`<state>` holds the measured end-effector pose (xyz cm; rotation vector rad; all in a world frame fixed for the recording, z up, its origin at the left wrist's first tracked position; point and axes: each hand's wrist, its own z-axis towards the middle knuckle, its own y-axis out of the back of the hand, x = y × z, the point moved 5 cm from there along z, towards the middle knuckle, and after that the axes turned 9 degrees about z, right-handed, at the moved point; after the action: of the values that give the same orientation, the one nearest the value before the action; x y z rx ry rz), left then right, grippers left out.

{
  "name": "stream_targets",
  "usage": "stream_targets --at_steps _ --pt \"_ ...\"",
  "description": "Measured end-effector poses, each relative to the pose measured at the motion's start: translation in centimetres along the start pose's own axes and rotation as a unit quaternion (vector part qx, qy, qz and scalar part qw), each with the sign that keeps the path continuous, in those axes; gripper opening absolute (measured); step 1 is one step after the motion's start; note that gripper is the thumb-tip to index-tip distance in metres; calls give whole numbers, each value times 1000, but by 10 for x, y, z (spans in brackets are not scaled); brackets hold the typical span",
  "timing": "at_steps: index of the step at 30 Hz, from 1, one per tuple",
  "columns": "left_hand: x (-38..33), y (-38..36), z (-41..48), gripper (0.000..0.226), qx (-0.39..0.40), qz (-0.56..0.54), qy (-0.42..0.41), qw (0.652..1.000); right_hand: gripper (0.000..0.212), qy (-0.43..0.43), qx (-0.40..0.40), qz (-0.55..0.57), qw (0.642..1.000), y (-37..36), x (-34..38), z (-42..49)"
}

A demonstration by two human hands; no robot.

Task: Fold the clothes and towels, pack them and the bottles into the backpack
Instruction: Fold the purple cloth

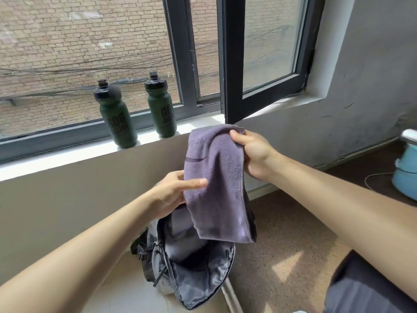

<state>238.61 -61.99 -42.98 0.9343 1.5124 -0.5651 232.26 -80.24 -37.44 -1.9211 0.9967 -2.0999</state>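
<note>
Right grip (252, 154) and left grip (173, 190) both clutch the towel (218, 195) (folded, hanging) over the open backpack (198, 267).

Both arms show uncovered here: the long bare left forearm (79, 256) and the long bare right forearm (338, 199), skin showing from wrist to the frame's edge. The bare left hand (169, 195) and the bare right hand (255, 154) have plain, short-trimmed nails. Down in the lower right corner there's a dark charcoal garment (365, 288) with faint stripes, possibly trousers over a leg, though little of it shows.
</note>
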Motion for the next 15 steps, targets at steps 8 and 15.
stream_targets --at_steps 8,15 --pt "-14 -20 2 52 -34 -58 10 998 23 -40 -118 -37 992 42 1 11" --pt "-28 -18 -3 29 -40 -150 -11 988 88 -257 121 -163 945 36 -37 -8"
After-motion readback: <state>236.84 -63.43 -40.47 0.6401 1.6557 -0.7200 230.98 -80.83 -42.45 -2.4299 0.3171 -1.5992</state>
